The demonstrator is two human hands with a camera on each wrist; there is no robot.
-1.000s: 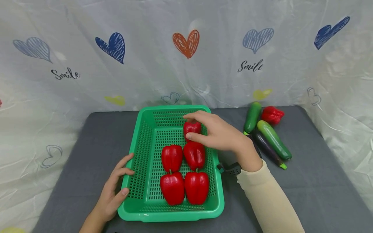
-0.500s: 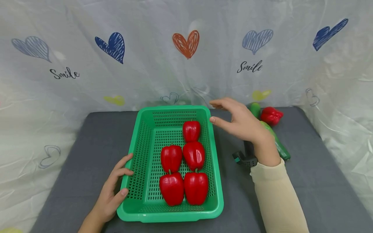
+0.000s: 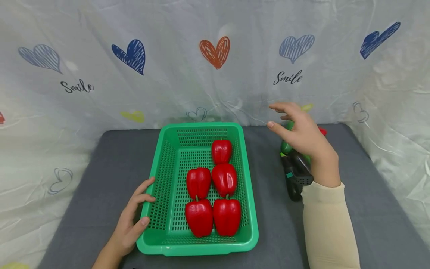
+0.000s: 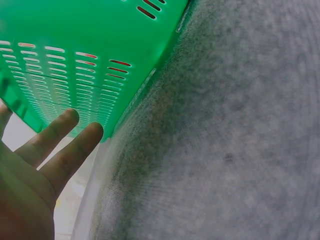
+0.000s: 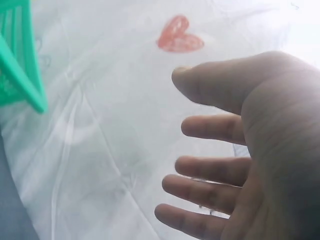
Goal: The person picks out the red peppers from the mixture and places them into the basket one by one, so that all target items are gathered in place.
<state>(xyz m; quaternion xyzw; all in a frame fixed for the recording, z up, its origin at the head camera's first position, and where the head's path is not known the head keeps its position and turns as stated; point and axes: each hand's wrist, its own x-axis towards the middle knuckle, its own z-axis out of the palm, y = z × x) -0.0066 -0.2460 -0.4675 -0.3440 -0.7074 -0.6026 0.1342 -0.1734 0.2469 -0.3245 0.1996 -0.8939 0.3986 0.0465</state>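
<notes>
In the head view, several red bell peppers (image 3: 224, 180) lie in the right half of a green plastic basket (image 3: 250, 209). My left hand (image 3: 129, 220) rests at the basket's left side, fingertips touching the rim; in the left wrist view its fingers (image 4: 75, 150) extend along the slotted outer wall. My right hand (image 3: 304, 130) is in the air right of the basket, holding nothing, with thumb and fingers spread apart. Beneath it, partly covered by hand and wrist, lie a green zucchini (image 3: 286, 147) and dark eggplants (image 3: 291, 183). Only a sliver of another red bell pepper (image 3: 323, 130) shows.
A grey cloth (image 3: 114, 168) covers the table. Behind it hangs a pale curtain (image 3: 174, 89) printed with hearts and "Smile". The right wrist view shows the basket's corner at upper left and a red heart (image 5: 180, 37) on the curtain.
My right hand has left the far pepper in the basket and moved right, out over the vegetables, empty. The left hand and the peppers have stayed in place.
</notes>
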